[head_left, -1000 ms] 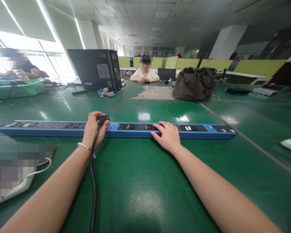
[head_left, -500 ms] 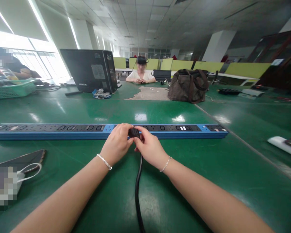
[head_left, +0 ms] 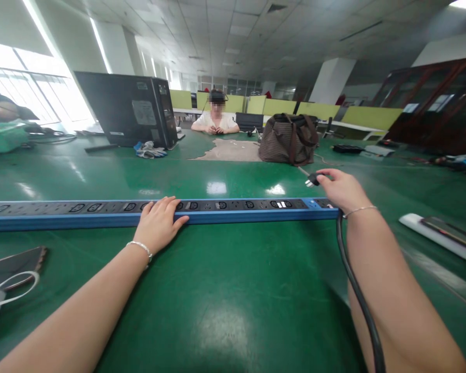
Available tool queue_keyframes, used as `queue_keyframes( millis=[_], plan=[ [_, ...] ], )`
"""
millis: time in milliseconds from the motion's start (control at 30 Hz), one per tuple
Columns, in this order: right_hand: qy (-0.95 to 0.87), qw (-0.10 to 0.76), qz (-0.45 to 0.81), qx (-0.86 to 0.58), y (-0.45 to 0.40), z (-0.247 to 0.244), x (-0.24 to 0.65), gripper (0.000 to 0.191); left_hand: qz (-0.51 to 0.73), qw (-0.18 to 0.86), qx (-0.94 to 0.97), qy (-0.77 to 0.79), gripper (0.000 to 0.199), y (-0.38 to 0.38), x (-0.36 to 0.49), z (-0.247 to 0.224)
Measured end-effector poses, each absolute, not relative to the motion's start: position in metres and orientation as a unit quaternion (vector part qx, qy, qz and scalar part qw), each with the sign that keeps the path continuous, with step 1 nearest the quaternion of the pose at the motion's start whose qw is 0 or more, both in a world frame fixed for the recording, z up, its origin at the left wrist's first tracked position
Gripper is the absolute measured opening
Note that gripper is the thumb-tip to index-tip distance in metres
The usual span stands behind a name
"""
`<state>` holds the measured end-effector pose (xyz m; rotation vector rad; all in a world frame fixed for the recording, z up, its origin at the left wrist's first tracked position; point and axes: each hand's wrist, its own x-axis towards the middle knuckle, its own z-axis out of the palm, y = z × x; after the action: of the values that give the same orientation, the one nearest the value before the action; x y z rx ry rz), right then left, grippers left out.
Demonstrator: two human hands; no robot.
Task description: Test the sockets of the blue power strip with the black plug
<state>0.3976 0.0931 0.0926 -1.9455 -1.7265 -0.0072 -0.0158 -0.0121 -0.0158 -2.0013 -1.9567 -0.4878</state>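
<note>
Plug (head_left: 314,180) has shifted from mid-strip, where both hands met on it, to near the strip's right end; left hand (head_left: 159,220) has gone back leftward onto the strip (head_left: 233,216).

Strip lies crosswise on the table (head_left: 233,269), left end out of my view. I have the left hand palm down on it, fingers loosely spread over the top, thumb apart at the near long edge. Right hand (head_left: 339,189) pinches the plug's body between thumb and fingers, seen past the strip's far long edge; height above the table I cannot tell. Prongs (head_left: 308,183) bare, aimed leftward. Cord (head_left: 358,285) hangs from below the right wrist toward the table's near edge.

Handling, as I judge it: keep the pinch on the body, fingertips off the prongs. Leave the cord slack; its weight probably twists the plug. Left hand should bear down flat, lest the strip slide. Bag (head_left: 287,140) sits behind, toward the table's far edge.
</note>
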Motion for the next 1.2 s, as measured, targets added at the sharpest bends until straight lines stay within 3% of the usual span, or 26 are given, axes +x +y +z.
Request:
queue_keyframes(
  millis=[500, 800, 1200],
  plan=[
    [-0.647, 0.086, -0.001, -0.757, 0.120, 0.061, 0.436, 0.032, -0.185, 0.131, -0.686, -0.692, 0.052, -0.010, -0.018, -0.014],
    [-0.664, 0.041, -0.015, -0.746, 0.128, 0.049, 0.428, 0.030, -0.182, 0.126, -0.684, -0.695, 0.053, -0.011, -0.017, -0.013],
    [-0.621, 0.135, 0.011, -0.772, 0.108, 0.030, 0.425, 0.043, -0.184, 0.129, -0.678, -0.700, 0.054, -0.010, -0.016, -0.014]
  ],
)
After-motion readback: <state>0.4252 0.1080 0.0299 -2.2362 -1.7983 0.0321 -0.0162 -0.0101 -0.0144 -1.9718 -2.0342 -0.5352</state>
